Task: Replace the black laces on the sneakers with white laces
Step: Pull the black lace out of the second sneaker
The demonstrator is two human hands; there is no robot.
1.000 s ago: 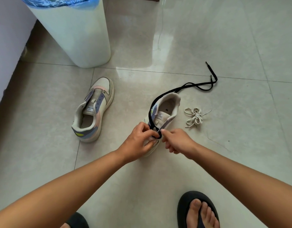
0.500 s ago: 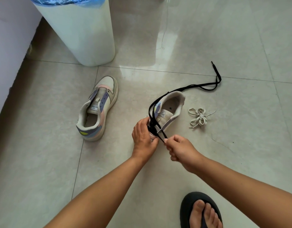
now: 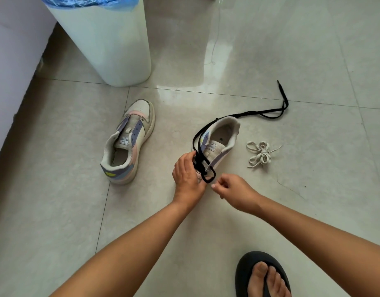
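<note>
Left hand (image 3: 188, 174) grips the toe of the near sneaker (image 3: 219, 142), steadying it mid-floor; the right hand (image 3: 231, 188) has its fingers curled beside the black lace (image 3: 203, 168), and I cannot tell whether it pinches it. The lace is slack at the lowest eyelets, its tail trailing behind the heel. Risk: a hard pull may snag the crossed loops or tip the sneaker. The white laces (image 3: 260, 154) lie bundled just right of it.

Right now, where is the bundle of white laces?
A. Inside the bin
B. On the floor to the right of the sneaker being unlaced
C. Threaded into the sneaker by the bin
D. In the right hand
B: the bundled white laces lie on the floor tile, apart from the sneaker being unlaced, with neither hand touching them.
</note>
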